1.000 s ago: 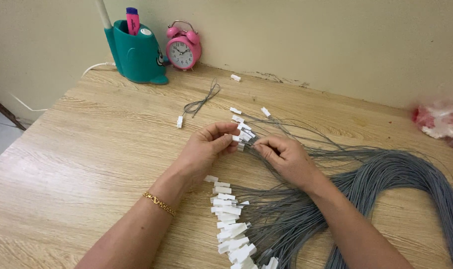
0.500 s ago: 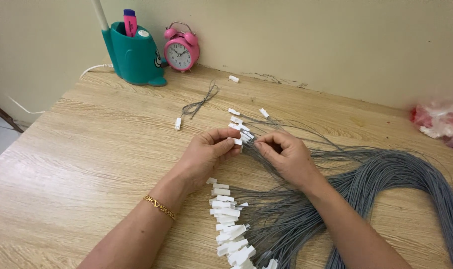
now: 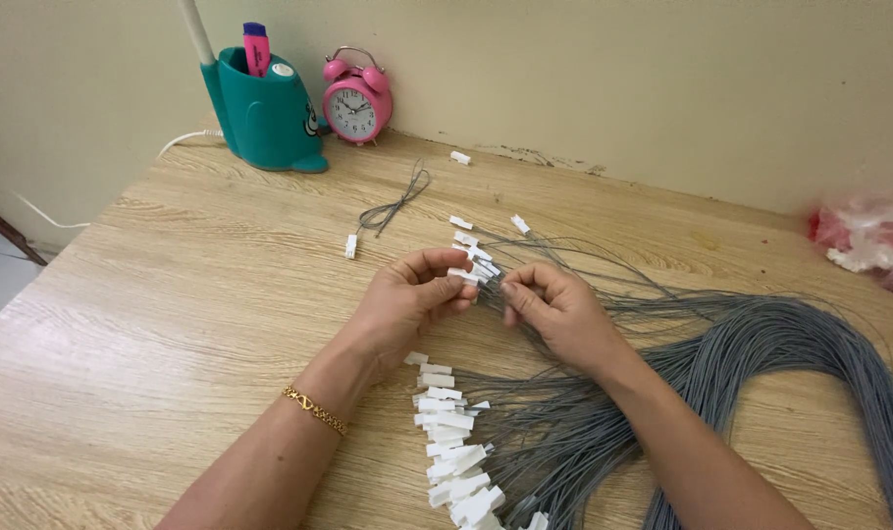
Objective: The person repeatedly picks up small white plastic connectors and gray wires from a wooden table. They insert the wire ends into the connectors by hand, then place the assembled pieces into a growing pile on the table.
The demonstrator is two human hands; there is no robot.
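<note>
From the head camera we looked down on a pale wooden table (image 3: 172, 324) set against a cream wall. Our left hand (image 3: 407, 304) was curled, thumb and fingers pinched on a small white connector (image 3: 463, 276) just in front of the knuckles. Our right hand (image 3: 554, 309) sat close beside it, fingers bent narrow around the thin grey wires (image 3: 525, 257) that ran from a cluster of white connectors (image 3: 478, 257) at the fingertips; whether it gripped a connector as well we could not tell. A gold bracelet (image 3: 314, 410) circled the left wrist.

Below the hands lay a row of white connectors (image 3: 451, 442), their grey leads fanning off to the right into a thick grey wire bundle (image 3: 790, 344) that looped across the right side of the table. Beyond the hands, one short looped lead (image 3: 395, 204) with a white end lay apart, and a few loose white pieces (image 3: 460, 157) were scattered nearer the wall.

At the back left stood a teal pen holder (image 3: 265, 113) with a pink marker (image 3: 256, 47) in it, and a pink alarm clock (image 3: 356, 98) just beside it. A red and clear plastic bag (image 3: 868, 240) sat at the far right edge.
</note>
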